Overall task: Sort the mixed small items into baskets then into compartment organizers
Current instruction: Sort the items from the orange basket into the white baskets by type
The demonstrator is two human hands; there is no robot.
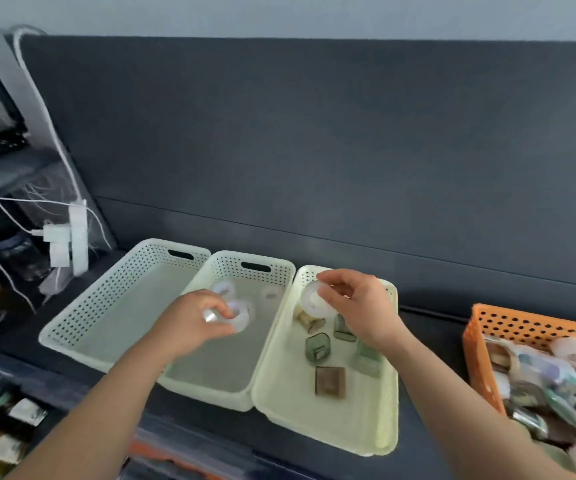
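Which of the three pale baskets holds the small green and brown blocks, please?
The rightmost pale basket, under the right hand and nearest the orange basket. The middle basket holds only white rolls.

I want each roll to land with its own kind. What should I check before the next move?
1. Left hand grips clear plastic tape roll: ok.
2. That roll hangs over middle pale perforated basket, where other clear rolls lie: ok.
3. Right hand pinches white tape roll: ok.
4. White roll hangs over right pale basket, which holds small green and brown blocks: not ok.
5. What is left in orange perforated basket: cannot tell, blurred.
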